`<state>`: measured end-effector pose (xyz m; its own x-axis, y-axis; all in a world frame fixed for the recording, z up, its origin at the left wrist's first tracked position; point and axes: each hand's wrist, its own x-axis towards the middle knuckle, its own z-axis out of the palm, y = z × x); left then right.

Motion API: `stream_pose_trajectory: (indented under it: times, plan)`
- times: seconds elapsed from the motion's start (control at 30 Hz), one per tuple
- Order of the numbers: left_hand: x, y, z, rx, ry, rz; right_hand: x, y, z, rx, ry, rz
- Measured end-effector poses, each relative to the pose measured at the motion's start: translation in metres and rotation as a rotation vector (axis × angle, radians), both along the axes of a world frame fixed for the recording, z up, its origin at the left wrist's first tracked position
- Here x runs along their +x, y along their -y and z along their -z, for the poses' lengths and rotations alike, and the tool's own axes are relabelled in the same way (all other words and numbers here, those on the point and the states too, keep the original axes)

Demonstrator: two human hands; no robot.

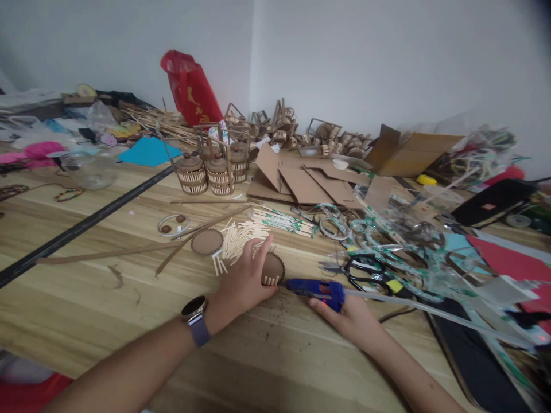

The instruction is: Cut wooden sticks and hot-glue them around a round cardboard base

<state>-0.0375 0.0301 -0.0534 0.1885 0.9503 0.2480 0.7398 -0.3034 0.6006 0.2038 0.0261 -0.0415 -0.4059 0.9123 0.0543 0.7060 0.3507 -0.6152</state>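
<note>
A blue hot glue gun (316, 289) is gripped in my right hand (355, 318), a long clear glue stick (400, 299) trailing from its back. Its nozzle meets the lower right edge of a round cardboard disc (274, 267) with a scalloped rim. A few short wooden sticks stand along the disc's near edge. My left hand (243, 275) holds the disc's left side between thumb and fingers, covering part of it. Just behind that hand lies a pile of short wooden sticks (241, 238). A second cardboard disc (207, 242) rests flat to the left.
Black-handled scissors (365, 272) and tangled green-white wrappers (413, 258) lie on the right. Small lidded stick baskets (191, 174) stand behind, near cardboard sheets (310, 183). A tape ring (173, 225) holds two brown beads. A dark strip (94, 223) crosses the table's left side.
</note>
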Motion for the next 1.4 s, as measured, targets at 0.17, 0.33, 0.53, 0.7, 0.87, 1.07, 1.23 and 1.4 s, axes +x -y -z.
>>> stream_pose_trajectory:
  times: [0.17,0.33,0.53,0.7,0.87,1.07,1.23,1.4]
  plan:
    - [0.000,0.000,0.000,-0.004,-0.002,0.003,0.000,0.001,-0.001,-0.009,0.006,0.004]
    - [0.000,0.000,-0.001,-0.003,0.001,0.001,0.000,0.000,0.000,-0.011,-0.001,-0.002]
    - [0.001,0.001,-0.005,-0.020,-0.020,-0.011,-0.001,0.001,-0.003,-0.030,0.012,0.006]
    - [0.001,0.000,-0.004,-0.015,-0.017,-0.005,-0.002,0.002,-0.004,-0.026,-0.011,0.013]
    - [0.001,0.001,-0.003,-0.002,-0.009,0.004,0.000,0.000,0.001,-0.018,-0.086,0.156]
    - [0.000,0.003,-0.004,-0.007,-0.022,0.010,0.005,-0.010,0.003,-0.326,-0.377,0.338]
    - [0.000,0.003,-0.005,0.004,-0.019,0.020,0.020,-0.019,-0.002,-0.273,-0.344,0.345]
    - [0.001,0.003,-0.006,-0.003,-0.019,0.017,0.025,-0.025,-0.021,0.168,0.103,0.283]
